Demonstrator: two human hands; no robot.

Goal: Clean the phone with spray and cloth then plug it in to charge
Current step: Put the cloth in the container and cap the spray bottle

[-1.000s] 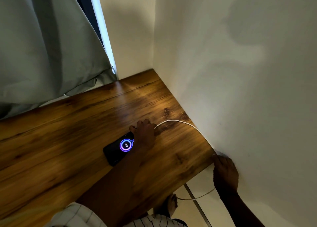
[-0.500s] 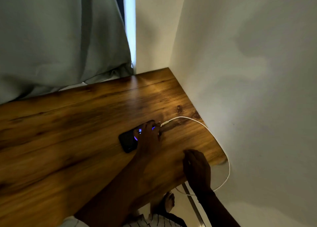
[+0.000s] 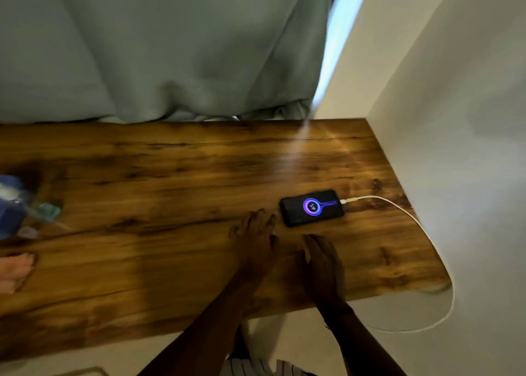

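Observation:
A black phone lies flat on the wooden table, its screen lit with a glowing blue and purple ring. A white cable is plugged into its right end and curves off the table's right edge down along the wall. My left hand rests with fingers spread on the wood just left of the phone, holding nothing. My right hand hovers flat just below the phone, also holding nothing. At the far left edge a blurred blue cloth and a clear spray bottle with a teal part lie on the table.
A grey-green curtain hangs behind the table. A white wall closes the right side. Another person's fingers rest on the table at the far left. Pale floor shows below the table's front edge.
My left hand has come off the phone and moved to its left. My right hand has come up from the cable at the table's edge onto the tabletop. The view has swung left.

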